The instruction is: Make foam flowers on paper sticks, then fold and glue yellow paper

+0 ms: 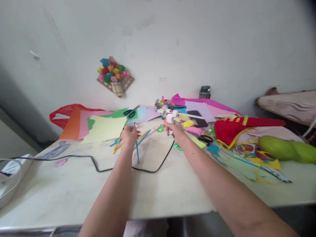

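Observation:
My right hand (174, 129) is closed round the grip of a white glue gun (170, 115), held above the table with its nozzle pointing left. Its black cord (103, 168) trails across the pale table (160, 191) to the left. My left hand (129, 135) pinches a blue paper stick (136, 149) that stands tilted. Under that hand lie several yellow and blue sticks (143, 135). A small paper flower (160, 129) lies between my two hands.
Coloured paper sheets (103, 128) and black scissors (130, 112) lie at the back left. A phone (197, 118), a second pair of scissors (204, 139), red cloth (232, 130), paper scraps and a green object (286, 148) crowd the right. A paper bouquet (114, 76) hangs on the wall.

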The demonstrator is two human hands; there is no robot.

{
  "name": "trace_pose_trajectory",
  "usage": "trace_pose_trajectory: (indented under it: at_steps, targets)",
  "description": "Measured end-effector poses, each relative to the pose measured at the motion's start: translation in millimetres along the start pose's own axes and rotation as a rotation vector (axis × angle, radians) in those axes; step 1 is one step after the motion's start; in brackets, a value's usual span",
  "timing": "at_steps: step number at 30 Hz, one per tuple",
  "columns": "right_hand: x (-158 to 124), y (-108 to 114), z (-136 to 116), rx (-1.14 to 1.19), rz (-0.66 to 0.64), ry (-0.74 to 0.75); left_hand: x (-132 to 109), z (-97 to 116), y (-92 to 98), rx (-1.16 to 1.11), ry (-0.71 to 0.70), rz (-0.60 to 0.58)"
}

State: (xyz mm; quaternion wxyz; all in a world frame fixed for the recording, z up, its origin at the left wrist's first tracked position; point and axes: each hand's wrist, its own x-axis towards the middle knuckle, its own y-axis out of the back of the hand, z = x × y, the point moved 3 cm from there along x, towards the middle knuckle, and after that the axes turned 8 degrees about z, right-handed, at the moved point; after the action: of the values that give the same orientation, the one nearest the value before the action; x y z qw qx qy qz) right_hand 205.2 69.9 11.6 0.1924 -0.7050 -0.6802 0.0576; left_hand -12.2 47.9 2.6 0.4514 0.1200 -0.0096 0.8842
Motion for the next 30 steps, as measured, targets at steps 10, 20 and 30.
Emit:
trace_pose_trajectory:
  at_steps: [10, 20, 30]
  targets:
    - [-13, -3, 7, -0.068, -0.151, -0.083, -24, 18, -15.6, -0.316, 0.105, -0.296]
    - [-14, 0, 0, -0.138, -0.236, -0.06, -22, 13, -13.9, -0.363, 0.097, -0.337]
    - [-15, 0, -1, -0.283, -0.291, -0.037, -22, 11, -12.8, -0.278, 0.141, -0.285]
